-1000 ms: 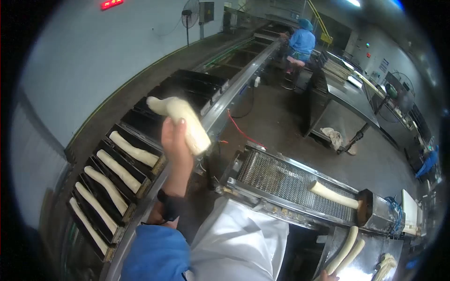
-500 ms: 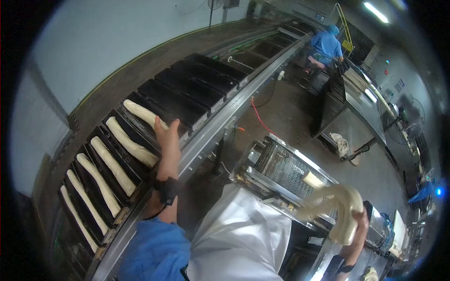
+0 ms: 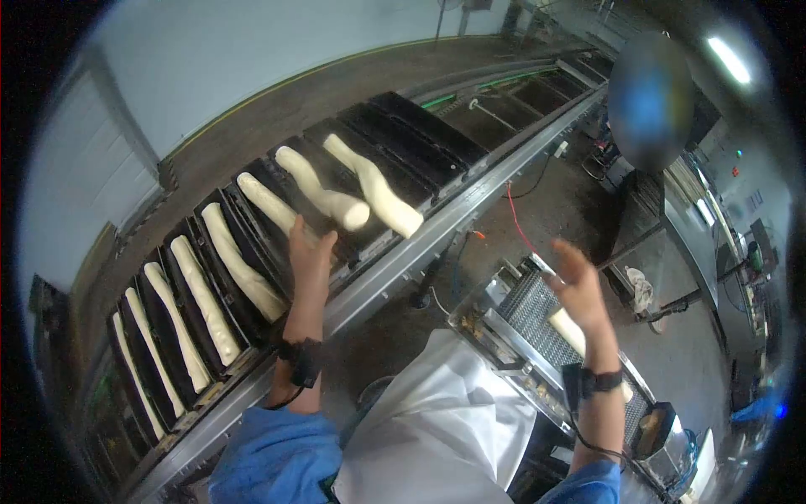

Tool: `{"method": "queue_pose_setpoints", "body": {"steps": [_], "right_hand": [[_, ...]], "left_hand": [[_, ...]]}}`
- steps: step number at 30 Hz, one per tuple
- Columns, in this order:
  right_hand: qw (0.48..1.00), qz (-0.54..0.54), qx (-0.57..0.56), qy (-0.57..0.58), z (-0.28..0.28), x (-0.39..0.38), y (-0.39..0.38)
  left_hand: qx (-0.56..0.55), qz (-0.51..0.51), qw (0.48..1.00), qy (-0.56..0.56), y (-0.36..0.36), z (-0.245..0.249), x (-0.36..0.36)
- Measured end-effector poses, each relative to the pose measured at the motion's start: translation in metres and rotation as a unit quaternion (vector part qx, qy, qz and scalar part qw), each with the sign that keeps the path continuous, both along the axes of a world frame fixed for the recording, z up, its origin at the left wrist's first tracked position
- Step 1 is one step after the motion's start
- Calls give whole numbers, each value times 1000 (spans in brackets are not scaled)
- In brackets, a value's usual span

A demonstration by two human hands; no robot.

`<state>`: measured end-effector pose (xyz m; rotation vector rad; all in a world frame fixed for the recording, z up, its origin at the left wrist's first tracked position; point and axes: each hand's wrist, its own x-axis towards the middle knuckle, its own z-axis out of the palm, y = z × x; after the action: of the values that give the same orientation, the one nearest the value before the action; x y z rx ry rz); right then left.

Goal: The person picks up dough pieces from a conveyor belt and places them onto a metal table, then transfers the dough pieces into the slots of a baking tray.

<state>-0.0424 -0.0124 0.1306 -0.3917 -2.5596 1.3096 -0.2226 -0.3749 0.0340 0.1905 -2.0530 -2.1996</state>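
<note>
Lining trays [image 3: 424, 144], six rolls [image 3: 204, 301] are lying inside, two [image 3: 379, 195] are slanting askew, another is showing on the belt [image 3: 527, 304]; left hand [image 3: 311, 259] and right hand [image 3: 581, 292] are spreading open fingers.

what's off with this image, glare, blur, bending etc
In the head view, the ceiling light is blown out white and a blue light glows at the right edge; a heavy oval blur hides detail at upper right; the base of the wall looks bowed, probably by the wide lens; the corners fall to black.
</note>
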Motion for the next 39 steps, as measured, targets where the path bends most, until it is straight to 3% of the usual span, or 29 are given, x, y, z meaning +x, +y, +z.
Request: {"method": "queue_pose_setpoints", "body": {"steps": [2,4,6,7,8,11,13,14,15,16,17,19,21,23,24,25,26,28,29,30,31,32,34,35,36,37,38,39], "right_hand": [[954,-44,262,-142,-89,6,59],[927,-163,189,-281,-142,14,79],[860,-205,396,-248,-153,33,66],[833,-176,478,-215,-163,38,74],[834,-172,479,-215,-158,32,74],[859,-141,392,-297,-126,14,75],[961,-129,237,-58,-97,7,92],[965,-173,198,-19,-70,2,94],[976,-180,62,104,-46,0,100],[975,-196,26,97,-1,-2,94],[976,-184,11,115,34,-5,92],[938,-117,-145,293,84,-18,90],[917,16,-201,344,121,-27,60],[909,129,-245,313,126,-41,46],[901,180,-245,310,125,-47,34],[906,185,-244,292,122,-47,28],[911,189,-244,275,115,-46,26],[912,198,-284,218,97,-41,34],[916,198,-291,192,86,-38,41],[920,197,-296,165,73,-34,49],[926,187,-299,138,61,-30,58],[930,177,-301,111,49,-27,67],[937,151,-304,86,29,-15,82],[947,106,-299,41,15,-9,91],[954,61,-294,-3,3,-9,98],[953,59,-297,-2,-5,-13,102],[950,53,-307,-21,-13,-14,104],[946,47,-317,-42,-19,-15,104]], "left_hand": [[7,16,1000,-9,-2,6,5],[-85,-19,996,-31,-13,-8,-3],[-124,-8,992,-15,-4,-12,9],[-166,-1,986,-1,-3,-9,14],[-167,3,986,-3,-4,-9,16],[-263,-7,964,31,-7,-9,21],[-366,56,926,77,2,-5,25],[-365,54,926,76,4,-11,23],[-323,37,936,136,9,-17,19],[-280,18,940,195,12,-20,14],[-232,-5,959,164,27,-6,14],[-201,-26,965,164,55,2,-7],[-159,-45,968,190,69,6,-29],[-145,-53,985,75,79,33,-54],[-73,-39,996,41,83,32,-74],[-1,-23,1000,10,82,23,-97],[-4,-23,1000,10,76,9,-119],[-252,-69,965,-10,50,-18,-160],[-254,-68,965,-10,34,-25,-176],[-439,-126,888,58,20,-32,-190],[-601,-179,769,123,13,-36,-196],[-602,-180,768,122,12,-36,-195],[-499,-108,833,214,13,-32,-183],[-441,-44,842,308,20,-25,-174],[-443,-44,840,309,30,-11,-173],[-87,-40,988,118,40,4,-174],[283,-28,953,-99,53,24,-169],[273,-46,958,-72,73,59,-139]]}}
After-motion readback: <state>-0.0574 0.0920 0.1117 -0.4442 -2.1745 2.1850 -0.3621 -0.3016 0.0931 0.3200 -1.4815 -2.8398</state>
